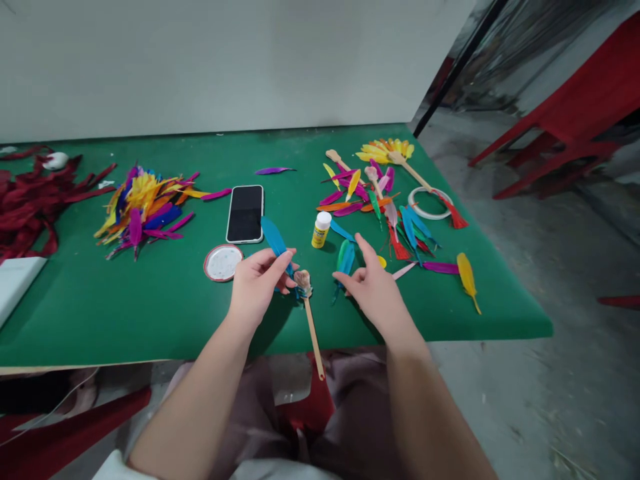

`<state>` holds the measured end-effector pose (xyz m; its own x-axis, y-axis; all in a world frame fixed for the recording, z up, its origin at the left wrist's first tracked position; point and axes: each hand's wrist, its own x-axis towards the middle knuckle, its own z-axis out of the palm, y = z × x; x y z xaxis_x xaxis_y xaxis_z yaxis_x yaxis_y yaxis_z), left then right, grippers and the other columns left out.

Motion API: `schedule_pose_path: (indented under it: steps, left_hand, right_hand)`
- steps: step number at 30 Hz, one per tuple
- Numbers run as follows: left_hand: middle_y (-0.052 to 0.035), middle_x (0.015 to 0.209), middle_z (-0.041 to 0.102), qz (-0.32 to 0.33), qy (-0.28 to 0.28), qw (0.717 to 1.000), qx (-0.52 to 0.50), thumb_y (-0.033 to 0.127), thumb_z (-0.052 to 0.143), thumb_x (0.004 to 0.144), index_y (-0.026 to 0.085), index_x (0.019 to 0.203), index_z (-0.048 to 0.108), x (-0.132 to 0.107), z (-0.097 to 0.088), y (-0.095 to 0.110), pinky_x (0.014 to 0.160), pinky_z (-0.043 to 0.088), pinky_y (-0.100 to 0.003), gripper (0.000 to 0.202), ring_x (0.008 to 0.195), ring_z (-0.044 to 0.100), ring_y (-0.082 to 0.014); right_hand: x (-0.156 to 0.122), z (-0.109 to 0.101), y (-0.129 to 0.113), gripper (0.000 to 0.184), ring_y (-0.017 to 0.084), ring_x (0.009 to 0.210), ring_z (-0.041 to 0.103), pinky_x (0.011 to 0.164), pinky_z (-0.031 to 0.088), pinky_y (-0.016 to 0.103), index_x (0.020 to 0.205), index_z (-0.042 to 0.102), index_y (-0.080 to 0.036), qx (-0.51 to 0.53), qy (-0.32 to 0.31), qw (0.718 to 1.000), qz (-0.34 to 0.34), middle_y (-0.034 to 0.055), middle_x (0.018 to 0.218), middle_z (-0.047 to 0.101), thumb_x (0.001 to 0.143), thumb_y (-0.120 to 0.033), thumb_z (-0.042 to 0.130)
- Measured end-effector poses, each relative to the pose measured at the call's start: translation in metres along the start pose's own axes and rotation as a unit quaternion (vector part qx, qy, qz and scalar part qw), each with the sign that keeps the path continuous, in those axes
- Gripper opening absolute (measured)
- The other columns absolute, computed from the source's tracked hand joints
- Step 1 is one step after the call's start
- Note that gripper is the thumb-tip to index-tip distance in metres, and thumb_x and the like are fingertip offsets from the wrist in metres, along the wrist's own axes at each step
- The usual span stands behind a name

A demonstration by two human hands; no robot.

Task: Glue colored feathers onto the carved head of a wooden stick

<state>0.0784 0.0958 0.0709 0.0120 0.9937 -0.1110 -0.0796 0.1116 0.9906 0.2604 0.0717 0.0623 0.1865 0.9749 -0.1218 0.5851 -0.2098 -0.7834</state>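
Note:
A blue feather stands up out of my left hand, pinched between thumb and fingers. Just right of those fingertips is the wide head of a wooden stick, smeared with something whitish and with bits of blue at its neck. Its handle sticks out past the table's front edge. My right hand is at the right with thumb and index finger apart, by a green and blue feather pair. Between and beyond the hands stands a small yellow glue bottle with a white cap.
On the green table lie a phone, a round white lid and a heap of coloured feathers. Dark red ribbon is piled at far left. At right are a yellow feather fan, loose feathers and a white ring.

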Motion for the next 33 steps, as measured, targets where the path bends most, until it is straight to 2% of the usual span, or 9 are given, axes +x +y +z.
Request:
schedule_pose_path:
  steps: [3, 8, 13, 18, 21, 24, 26, 28, 33]
  left_hand:
    - [-0.0018, 0.063, 0.066, -0.013, -0.002, 1.000, -0.019, 0.039, 0.064, 0.070, 0.014, 0.080, 0.067, 0.000, 0.002, 0.003, 0.035, 0.044, -0.015, 0.027, 0.042, 0.057, -0.0072]
    - [-0.0020, 0.064, 0.067, -0.021, -0.003, 0.999, -0.041, 0.039, 0.065, 0.070, 0.013, 0.080, 0.065, 0.001, 0.004, 0.004, 0.035, 0.043, -0.014, 0.028, 0.040, 0.056, -0.0064]
    - [-0.0041, 0.068, 0.069, -0.011, -0.009, 0.999, -0.052, 0.043, 0.059, 0.075, 0.013, 0.085, 0.064, 0.001, 0.000, 0.001, 0.035, 0.043, -0.015, 0.032, 0.041, 0.058, -0.0081]
    - [-0.0075, 0.086, 0.070, 0.165, -0.016, 0.986, 0.007, 0.037, 0.040, 0.089, 0.015, 0.094, 0.062, -0.008, -0.001, -0.001, 0.063, 0.055, -0.025, 0.031, 0.073, 0.067, -0.0144]
    - [-0.0085, 0.110, 0.064, 0.362, -0.061, 0.917, 0.157, 0.022, 0.052, 0.083, 0.020, 0.103, 0.061, -0.013, 0.002, -0.006, 0.085, 0.050, -0.031, 0.022, 0.099, 0.061, -0.0178]
    - [-0.0089, 0.113, 0.063, 0.475, -0.088, 0.841, 0.242, 0.008, 0.053, 0.079, 0.022, 0.111, 0.059, -0.016, 0.007, -0.015, 0.086, 0.050, -0.031, 0.035, 0.102, 0.059, -0.0174]
    - [-0.0091, 0.111, 0.064, 0.511, -0.088, 0.815, 0.258, 0.006, 0.051, 0.079, 0.022, 0.111, 0.058, -0.017, 0.010, -0.020, 0.083, 0.050, -0.030, 0.037, 0.101, 0.060, -0.0175]
    - [-0.0084, 0.109, 0.065, 0.528, -0.081, 0.804, 0.260, 0.008, 0.052, 0.080, 0.023, 0.111, 0.059, -0.017, 0.011, -0.023, 0.082, 0.051, -0.030, 0.036, 0.099, 0.061, -0.0181]
    - [-0.0067, 0.113, 0.063, 0.493, -0.114, 0.829, 0.238, 0.012, 0.047, 0.084, 0.024, 0.114, 0.057, -0.021, 0.010, -0.020, 0.083, 0.050, -0.031, 0.034, 0.100, 0.061, -0.0179]
  right_hand:
    - [0.010, -0.006, -0.010, 0.057, 0.015, 0.053, 0.053, 0.056, 0.041, 0.029, 0.126, 0.045, -0.021, -0.035, 0.062, 0.997, -0.040, -0.0035, 0.056, 0.056, 0.075, -0.041, 0.058]
    - [0.045, 0.006, -0.024, 0.066, 0.020, 0.074, 0.056, 0.065, 0.044, 0.034, 0.124, 0.047, -0.016, -0.095, 0.072, 0.986, -0.117, 0.0108, 0.102, 0.059, 0.068, -0.047, 0.063]
    - [0.065, 0.020, -0.024, 0.035, 0.025, 0.081, 0.056, 0.070, 0.043, 0.037, 0.092, 0.062, -0.017, -0.122, 0.048, 0.980, -0.149, 0.0098, 0.090, 0.061, 0.071, -0.045, 0.060]
    - [0.053, 0.009, -0.025, 0.035, 0.019, 0.073, 0.058, 0.067, 0.046, 0.033, 0.098, 0.054, -0.019, 0.116, 0.049, 0.985, -0.119, 0.0040, 0.077, 0.060, 0.080, -0.048, 0.047]
    - [0.036, -0.007, -0.028, 0.041, 0.013, 0.054, 0.053, 0.052, 0.045, 0.026, 0.111, 0.049, -0.021, 0.225, -0.011, 0.971, -0.079, -0.0032, 0.060, 0.050, 0.082, -0.049, 0.045]
    - [0.016, -0.023, -0.033, 0.055, 0.009, 0.037, 0.039, 0.035, 0.035, 0.021, 0.133, 0.028, -0.031, 0.239, -0.025, 0.970, -0.041, -0.0071, 0.056, 0.046, 0.083, -0.044, 0.047]
    - [0.003, -0.031, -0.034, 0.050, 0.006, 0.032, 0.034, 0.031, 0.028, 0.020, 0.131, 0.028, -0.035, 0.268, -0.034, 0.962, -0.045, -0.0054, 0.066, 0.053, 0.084, -0.041, 0.045]
    - [-0.007, -0.036, -0.033, 0.035, 0.004, 0.032, 0.034, 0.030, 0.025, 0.019, 0.118, 0.044, -0.032, 0.307, -0.070, 0.947, -0.063, -0.0024, 0.075, 0.057, 0.084, -0.040, 0.044]
    - [-0.017, -0.043, -0.026, 0.025, 0.006, 0.028, 0.041, 0.025, 0.025, 0.019, 0.095, 0.050, -0.026, 0.402, -0.151, 0.900, -0.071, 0.0006, 0.078, 0.061, 0.083, -0.046, 0.041]
